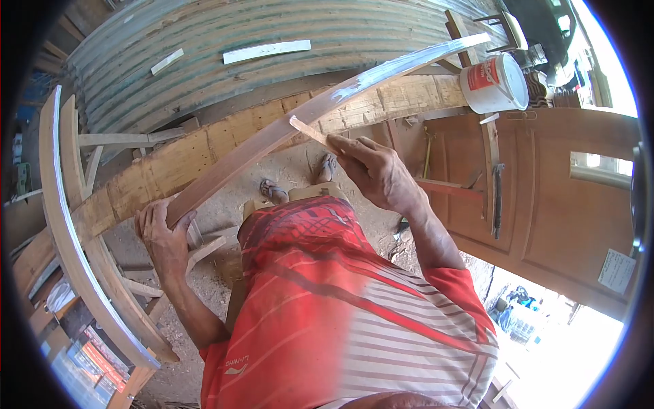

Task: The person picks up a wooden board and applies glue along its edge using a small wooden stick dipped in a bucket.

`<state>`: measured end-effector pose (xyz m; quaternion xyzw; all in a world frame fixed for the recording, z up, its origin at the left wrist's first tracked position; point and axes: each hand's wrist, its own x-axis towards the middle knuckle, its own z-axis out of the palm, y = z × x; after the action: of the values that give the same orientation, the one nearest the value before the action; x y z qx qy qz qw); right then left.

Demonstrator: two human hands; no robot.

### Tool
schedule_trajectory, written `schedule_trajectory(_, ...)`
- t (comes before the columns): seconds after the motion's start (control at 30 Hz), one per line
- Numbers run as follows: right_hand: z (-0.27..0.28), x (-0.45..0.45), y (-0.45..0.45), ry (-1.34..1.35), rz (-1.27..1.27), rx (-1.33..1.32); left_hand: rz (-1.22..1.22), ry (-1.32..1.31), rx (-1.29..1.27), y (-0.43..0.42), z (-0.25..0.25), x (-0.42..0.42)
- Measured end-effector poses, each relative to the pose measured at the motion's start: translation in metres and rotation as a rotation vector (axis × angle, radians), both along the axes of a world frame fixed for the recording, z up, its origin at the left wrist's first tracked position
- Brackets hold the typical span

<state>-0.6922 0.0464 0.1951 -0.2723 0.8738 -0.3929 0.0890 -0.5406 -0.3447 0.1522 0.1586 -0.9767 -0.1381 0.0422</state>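
Observation:
My left hand (163, 235) is closed around the near left end of a long wooden strip (231, 160), which slants up to the right across the workbench beam (402, 95). White glue or paste (381, 73) coats the far half of the strip's upper face; the near half is bare brown wood. Pinched in my right hand (378, 170) is a small flat wooden stick (308, 129), its whitened tip at the strip's edge near the middle. The fingertips under the strip are partly hidden.
A white bucket with a red label (496, 83) stands at the beam's right end. To the left, another long strip with a white edge (75, 245) leans on wooden supports. A brown panelled door (545, 204) is on the right. Corrugated metal sheet (204, 75) lies beyond the beam.

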Motion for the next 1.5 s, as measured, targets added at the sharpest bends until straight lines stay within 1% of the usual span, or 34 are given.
schedule_trajectory(0.03, 0.001, -0.003, 0.003, 0.013, -0.047, -0.005, -0.010, 0.009, -0.008, 0.000, 0.000, 0.000)
schedule_trajectory(0.1, 0.005, -0.015, 0.014, 0.043, -0.141, -0.016, 0.023, -0.001, 0.093, 0.004, 0.005, -0.001)
schedule_trajectory(0.13, 0.013, -0.020, 0.021, 0.020, -0.227, -0.019, 0.038, -0.004, 0.143, 0.006, 0.007, -0.002)
schedule_trajectory(0.2, 0.028, -0.030, 0.042, 0.001, -0.380, 0.011, 0.038, 0.049, 0.137, 0.010, 0.009, -0.001)
schedule_trajectory(0.3, 0.035, -0.049, 0.082, 0.054, -0.528, 0.004, 0.047, 0.078, 0.149, 0.016, 0.005, -0.001)
schedule_trajectory(0.4, 0.042, -0.062, 0.108, 0.188, -0.584, 0.076, 0.047, 0.072, 0.153, 0.026, 0.004, -0.012)
schedule_trajectory(0.43, 0.041, -0.067, 0.118, 0.160, -0.615, 0.118, 0.045, 0.066, 0.153, 0.032, 0.004, -0.017)
schedule_trajectory(0.53, 0.043, -0.079, 0.135, 0.158, -0.693, 0.003, 0.052, 0.051, 0.160, 0.060, 0.005, -0.037)
schedule_trajectory(0.57, 0.047, -0.083, 0.140, 0.235, -0.755, 0.091, 0.048, 0.052, 0.144, 0.070, 0.003, -0.041)
schedule_trajectory(0.6, 0.053, -0.088, 0.151, 0.267, -0.782, 0.114, 0.042, 0.052, 0.127, 0.081, 0.000, -0.046)
schedule_trajectory(0.73, 0.083, -0.124, 0.237, 0.341, -0.912, 0.259, 0.049, 0.022, 0.108, 0.116, 0.009, -0.063)
schedule_trajectory(0.8, 0.088, -0.158, 0.306, 0.747, -0.792, 0.544, 0.062, 0.024, 0.142, 0.128, 0.019, -0.072)
schedule_trajectory(0.9, 0.115, -0.198, 0.368, 0.568, -0.782, 0.980, 0.086, -0.001, 0.147, 0.145, 0.023, -0.084)
schedule_trajectory(0.97, 0.110, -0.243, 0.412, 0.276, -0.648, 1.042, 0.084, 0.003, 0.116, 0.158, 0.021, -0.091)
schedule_trajectory(1.0, 0.103, -0.266, 0.428, 0.142, -0.590, 1.019, 0.077, 0.018, 0.091, 0.166, 0.019, -0.093)
schedule_trajectory(1.03, 0.096, -0.288, 0.443, 0.005, -0.537, 0.992, 0.068, 0.033, 0.068, 0.174, 0.018, -0.096)
schedule_trajectory(1.1, 0.070, -0.319, 0.462, -0.234, -0.449, 0.833, 0.070, 0.037, 0.083, 0.187, 0.016, -0.103)
schedule_trajectory(1.13, 0.061, -0.325, 0.468, -0.237, -0.416, 0.843, 0.078, 0.039, 0.092, 0.193, 0.016, -0.105)
schedule_trajectory(1.2, 0.045, -0.337, 0.453, -0.245, -0.340, 0.858, 0.116, 0.021, 0.127, 0.198, 0.018, -0.113)
schedule_trajectory(1.23, 0.038, -0.345, 0.447, -0.296, -0.394, 1.057, 0.137, 0.011, 0.143, 0.198, 0.019, -0.115)
schedule_trajectory(1.27, 0.031, -0.353, 0.446, -0.327, -0.400, 1.155, 0.157, 0.002, 0.144, 0.198, 0.019, -0.116)
schedule_trajectory(1.3, 0.029, -0.353, 0.447, -0.337, -0.383, 1.173, 0.177, -0.007, 0.142, 0.197, 0.018, -0.116)
schedule_trajectory(1.33, 0.025, -0.360, 0.451, -0.325, -0.353, 1.150, 0.199, -0.015, 0.140, 0.198, 0.019, -0.117)
schedule_trajectory(1.43, 0.017, -0.363, 0.459, -0.305, -0.268, 1.077, 0.295, -0.022, 0.253, 0.202, 0.030, -0.119)
schedule_trajectory(1.5, 0.012, -0.363, 0.464, -0.290, -0.216, 1.010, 0.319, 0.027, 0.254, 0.198, 0.029, -0.115)
